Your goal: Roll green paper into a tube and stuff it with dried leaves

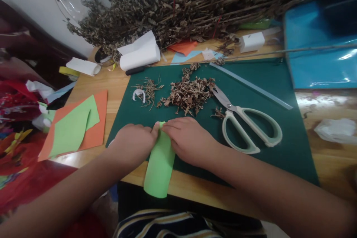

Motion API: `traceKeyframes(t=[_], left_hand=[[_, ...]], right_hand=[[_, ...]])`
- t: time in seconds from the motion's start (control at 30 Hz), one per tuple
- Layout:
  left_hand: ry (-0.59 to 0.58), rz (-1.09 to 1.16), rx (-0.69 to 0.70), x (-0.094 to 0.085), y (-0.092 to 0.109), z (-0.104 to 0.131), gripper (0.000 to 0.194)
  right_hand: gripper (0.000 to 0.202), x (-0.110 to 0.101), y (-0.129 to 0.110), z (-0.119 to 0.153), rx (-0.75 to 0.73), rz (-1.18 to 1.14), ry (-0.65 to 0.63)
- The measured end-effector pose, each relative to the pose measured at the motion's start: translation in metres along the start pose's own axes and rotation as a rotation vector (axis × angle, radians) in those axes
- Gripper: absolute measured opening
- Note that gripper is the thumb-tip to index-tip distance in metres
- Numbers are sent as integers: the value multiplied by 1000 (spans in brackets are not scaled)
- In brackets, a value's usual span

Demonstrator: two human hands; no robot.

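A strip of light green paper (159, 167) runs from the dark green mat (267, 163) over the table's near edge, its lower end curving down. Both hands grip its far end. My left hand (134, 141) is closed with thumb and fingers on the paper's upper left. My right hand (192, 139) presses its fingers on the upper right, close beside the left. Just beyond lies a heap of crumbled dry leaves (191, 95), with thin stalks (150, 91) to its left. White-handled scissors (240, 113) rest open right of the heap, tips touching the leaves.
Bundles of dried plants (145, 15) fill the back of the table. A white paper roll (141, 54) stands before them. Orange paper (97, 119) with green pieces lies left. A translucent stick (251, 85), white box (251, 42) and blue folder (320, 63) are on the right.
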State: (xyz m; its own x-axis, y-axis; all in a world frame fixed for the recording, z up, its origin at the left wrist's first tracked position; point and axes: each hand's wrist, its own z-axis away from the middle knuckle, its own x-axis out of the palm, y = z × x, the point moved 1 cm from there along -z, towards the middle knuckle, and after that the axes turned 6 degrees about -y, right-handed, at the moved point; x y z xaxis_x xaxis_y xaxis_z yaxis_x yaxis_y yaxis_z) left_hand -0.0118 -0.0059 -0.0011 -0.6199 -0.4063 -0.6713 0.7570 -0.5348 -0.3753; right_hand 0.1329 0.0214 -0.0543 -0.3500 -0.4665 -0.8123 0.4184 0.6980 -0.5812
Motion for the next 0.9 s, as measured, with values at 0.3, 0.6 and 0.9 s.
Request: traceKeyframes(t=[0.3, 0.6, 0.9], left_hand=[[94, -23, -9, 7, 4, 3, 41], [142, 25, -44, 5, 7, 1, 28], [109, 38, -28, 0, 10, 5, 24]], right_hand=[[40, 9, -9, -4, 81, 271, 79], [43, 14, -16, -6, 82, 390, 73], [44, 14, -19, -9, 99, 423, 79]])
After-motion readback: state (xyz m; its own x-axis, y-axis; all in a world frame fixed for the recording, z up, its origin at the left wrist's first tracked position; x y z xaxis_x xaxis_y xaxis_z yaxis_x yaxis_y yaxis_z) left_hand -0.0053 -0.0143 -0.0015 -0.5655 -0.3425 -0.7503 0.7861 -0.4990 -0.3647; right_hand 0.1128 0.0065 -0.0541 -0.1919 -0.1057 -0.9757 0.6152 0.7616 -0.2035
